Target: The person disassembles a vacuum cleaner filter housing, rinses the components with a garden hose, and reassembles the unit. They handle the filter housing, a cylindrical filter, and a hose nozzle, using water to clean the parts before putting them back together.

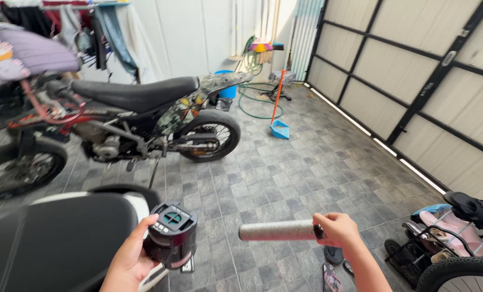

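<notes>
My left hand (pixel 129 257) holds a short black cylindrical device (pixel 171 234) with a square teal-lit top, low in the frame beside a black scooter seat (pixel 57 238). My right hand (pixel 336 230) grips the end of a grey textured tube (pixel 276 231) that lies level and points left toward the black device. A gap of floor separates the tube's free end from the device.
A dirt motorcycle (pixel 139 116) stands across the left middle. A blue dustpan with an orange handle (pixel 278 124), a green hose (pixel 255 100) and a blue bucket (pixel 228 89) sit at the back. A shoe rack (pixel 433 240) and bicycle wheel (pixel 458 276) are at right; a panelled gate (pixel 414 81) lines the right side.
</notes>
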